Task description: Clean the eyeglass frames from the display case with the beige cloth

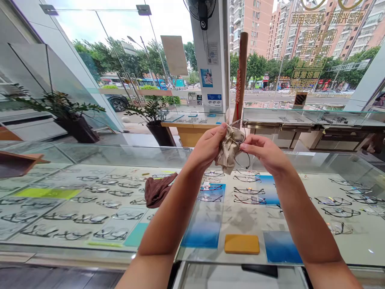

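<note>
Both my hands are raised above a glass display counter (120,154). My left hand (209,144) pinches a beige cleaning cloth (227,150) around part of a thin-framed pair of glasses (244,150). My right hand (263,151) grips the glasses from the right side, with one dark rim hanging just below my fingers. The cloth hides most of the left lens.
Rows of spectacles (90,218) lie inside the case under the glass, with blue display cards (201,230) and a yellow pad (242,243). A brown cloth (158,190) rests on the countertop left of my arms. Potted plants (75,120) and more counters stand behind.
</note>
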Demonstrator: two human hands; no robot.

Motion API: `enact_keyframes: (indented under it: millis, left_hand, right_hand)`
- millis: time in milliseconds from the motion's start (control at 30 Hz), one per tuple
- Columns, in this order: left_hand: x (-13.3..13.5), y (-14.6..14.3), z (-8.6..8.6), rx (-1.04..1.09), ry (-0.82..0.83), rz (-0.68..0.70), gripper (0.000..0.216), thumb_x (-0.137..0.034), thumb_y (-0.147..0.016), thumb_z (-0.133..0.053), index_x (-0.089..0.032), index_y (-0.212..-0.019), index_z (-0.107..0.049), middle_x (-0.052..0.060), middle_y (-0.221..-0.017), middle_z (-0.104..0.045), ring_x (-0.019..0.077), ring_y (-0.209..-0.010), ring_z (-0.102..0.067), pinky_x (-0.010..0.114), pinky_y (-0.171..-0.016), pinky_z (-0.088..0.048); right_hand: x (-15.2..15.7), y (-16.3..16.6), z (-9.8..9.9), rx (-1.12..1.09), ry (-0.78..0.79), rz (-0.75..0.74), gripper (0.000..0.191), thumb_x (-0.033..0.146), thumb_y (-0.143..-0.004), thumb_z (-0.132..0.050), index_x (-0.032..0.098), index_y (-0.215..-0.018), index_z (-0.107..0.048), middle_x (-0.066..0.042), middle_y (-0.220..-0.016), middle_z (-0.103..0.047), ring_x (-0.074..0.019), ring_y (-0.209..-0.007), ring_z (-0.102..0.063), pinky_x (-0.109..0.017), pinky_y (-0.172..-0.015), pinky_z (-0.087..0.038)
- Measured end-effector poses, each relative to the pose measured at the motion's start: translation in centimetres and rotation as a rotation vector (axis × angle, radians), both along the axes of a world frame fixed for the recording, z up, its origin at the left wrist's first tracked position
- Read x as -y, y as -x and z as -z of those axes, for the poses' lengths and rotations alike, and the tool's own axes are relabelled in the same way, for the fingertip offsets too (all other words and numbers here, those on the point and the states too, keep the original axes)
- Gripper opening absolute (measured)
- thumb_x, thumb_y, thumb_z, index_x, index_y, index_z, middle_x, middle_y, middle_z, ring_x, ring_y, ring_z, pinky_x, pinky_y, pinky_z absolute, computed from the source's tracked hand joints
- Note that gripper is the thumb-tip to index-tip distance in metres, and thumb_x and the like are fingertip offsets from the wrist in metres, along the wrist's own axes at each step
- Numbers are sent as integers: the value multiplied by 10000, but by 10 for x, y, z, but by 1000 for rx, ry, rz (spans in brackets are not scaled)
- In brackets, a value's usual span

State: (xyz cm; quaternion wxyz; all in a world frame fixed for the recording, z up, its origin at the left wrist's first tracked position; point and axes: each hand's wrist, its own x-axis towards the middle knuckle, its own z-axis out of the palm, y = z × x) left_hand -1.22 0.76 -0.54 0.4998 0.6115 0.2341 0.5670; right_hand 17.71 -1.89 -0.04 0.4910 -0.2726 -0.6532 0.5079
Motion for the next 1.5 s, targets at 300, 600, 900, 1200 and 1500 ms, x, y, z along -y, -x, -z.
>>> enact_keyframes:
  millis: [300, 600, 900, 1200, 1500]
  left_hand:
    - [8, -6, -1, 86, 96, 176, 468, -594, -795, -834, -152, -934, -773, 77, -815, -771, 235, -880, -756, 341, -785, -604]
    - [12, -11, -2, 115, 80, 181, 505, -594, -811, -819, -171, -1084, -775, 84, -946, -787, 227, -961, -749, 327, -819, -602]
    - [9, -9, 2, 136, 91, 48, 386, -444, -725, -923, -170, -946, -766, 24, -830, -747, 112, -703, -660, 232, -663, -541]
    - [11, -11, 0, 54, 35, 66, 457, -573, -743, -879, -164, -909, -760, 12, -756, -689, 106, -635, -600, 225, -605, -510]
    - [9, -4, -3, 21, -46, 35, 415, -495, -678, -946, -152, -844, -780, 30, -772, -737, 103, -669, -628, 216, -653, -516]
  right_hand:
    - [-5, 4, 4, -144, -39, 134, 325, 465, -668, -915, 235, -694, -686, 15, -760, -651, -148, -788, -567, -343, -836, -472]
    - [-4, 8, 6, -117, -53, 84, 282, 419, -708, -883, 230, -679, -676, 21, -754, -634, -140, -773, -545, -347, -822, -443]
    - [-2, 12, 7, -52, -84, 80, 339, 466, -709, -868, 222, -682, -634, 30, -719, -595, -139, -743, -501, -339, -761, -411]
    - [-5, 9, 8, -79, -70, 80, 343, 457, -723, -860, 226, -668, -614, 23, -720, -591, -140, -731, -493, -341, -736, -401]
    - [-2, 2, 3, -26, -76, -48, 402, 473, -744, -866, 216, -671, -565, 30, -734, -570, -134, -740, -484, -321, -735, -371]
